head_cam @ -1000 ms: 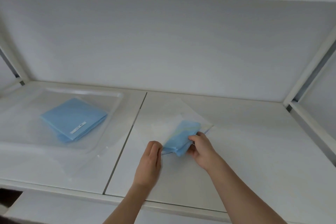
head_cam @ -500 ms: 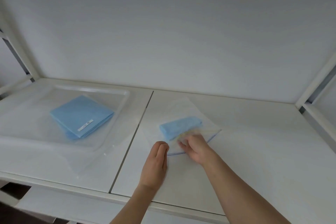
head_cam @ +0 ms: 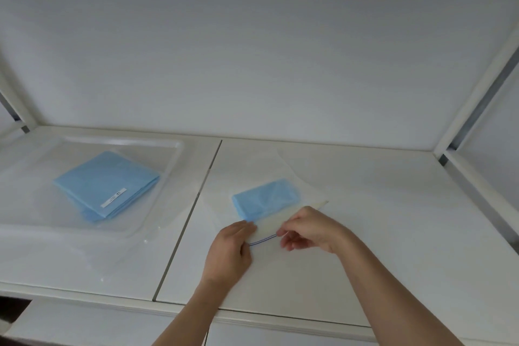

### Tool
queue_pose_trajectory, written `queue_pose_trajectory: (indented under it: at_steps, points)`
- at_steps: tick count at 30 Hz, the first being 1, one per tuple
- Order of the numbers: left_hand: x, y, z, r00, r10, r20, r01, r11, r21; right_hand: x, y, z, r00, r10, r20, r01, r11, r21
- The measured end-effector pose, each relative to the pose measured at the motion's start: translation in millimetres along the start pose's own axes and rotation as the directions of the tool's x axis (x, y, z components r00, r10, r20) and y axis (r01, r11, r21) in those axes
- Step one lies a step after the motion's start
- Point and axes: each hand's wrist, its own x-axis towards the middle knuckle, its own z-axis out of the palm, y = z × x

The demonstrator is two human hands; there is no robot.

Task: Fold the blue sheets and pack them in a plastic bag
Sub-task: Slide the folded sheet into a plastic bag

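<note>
Folded blue sheet (head_cam: 265, 199) inside clear plastic zip bag (head_cam: 283, 177), flat on white desk (head_cam: 393, 219). Left hand (head_cam: 230, 250) and right hand (head_cam: 309, 229) pinching bag's blue-lined mouth. Stack of blue sheets (head_cam: 106, 184) in clear tray (head_cam: 174, 149), well left.

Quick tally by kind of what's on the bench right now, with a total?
Blue sheet bundles: 2, a stack of blue sheets in the tray and a folded blue sheet inside the bag
Zip plastic bags: 1, the plastic bag
Clear trays: 1, the clear tray
Total: 4
</note>
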Motion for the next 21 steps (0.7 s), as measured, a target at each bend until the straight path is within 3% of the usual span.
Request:
queue_pose_trajectory:
  at_steps: [2, 3, 4, 6, 7, 8, 11, 13, 17, 21]
  points:
    - [0.2, 0.8, 0.0, 1.000, -0.011, 0.011, 0.011, 1.000, -0.015, -9.0, -6.1, -7.9, 0.998, -0.040, -0.045, 0.037, 0.997, -0.063]
    - [-0.1, 0.2, 1.0, 1.000, -0.010, 0.021, 0.011, 0.999, -0.030, -6.8, -5.4, -11.5, 0.984, -0.097, -0.146, 0.087, 0.993, -0.074]
    - [-0.5, -0.9, 2.2, 0.999, -0.011, 0.034, 0.012, 0.999, -0.044, -3.3, -3.6, -14.1, 0.944, -0.168, -0.284, 0.148, 0.985, -0.092]
    - [-1.1, -3.3, 3.1, 0.998, -0.028, 0.062, 0.031, 0.998, -0.057, 4.3, 5.1, -18.2, 0.782, -0.336, -0.525, 0.239, 0.940, -0.246]
    - [-1.2, -4.0, 2.6, 0.997, -0.042, 0.062, 0.045, 0.997, -0.055, 8.6, 12.7, -19.8, 0.725, -0.411, -0.552, 0.226, 0.900, -0.373]
    - [-1.7, -3.8, 2.1, 0.997, -0.054, 0.054, 0.056, 0.997, -0.049, 13.6, 23.0, -21.3, 0.716, -0.460, -0.525, 0.191, 0.853, -0.486]
    - [-3.7, 1.2, -2.2, 0.997, -0.075, -0.002, 0.075, 0.996, 0.048, 23.0, 58.7, -26.8, 0.792, -0.409, -0.453, 0.025, 0.764, -0.645]
    - [-3.6, 2.0, -5.7, 0.990, -0.123, -0.062, 0.130, 0.982, 0.135, 24.0, 79.1, -28.8, 0.776, -0.401, -0.487, 0.005, 0.776, -0.631]
    - [-4.4, 6.6, -7.0, 0.996, -0.087, -0.024, 0.090, 0.962, 0.258, 25.6, 95.1, -31.5, 0.649, -0.486, -0.586, 0.202, 0.852, -0.483]
    - [-3.2, 10.2, -1.4, 0.958, -0.269, 0.103, 0.213, 0.901, 0.377, 24.9, 93.3, -34.1, 0.658, -0.453, -0.602, 0.295, 0.890, -0.347]
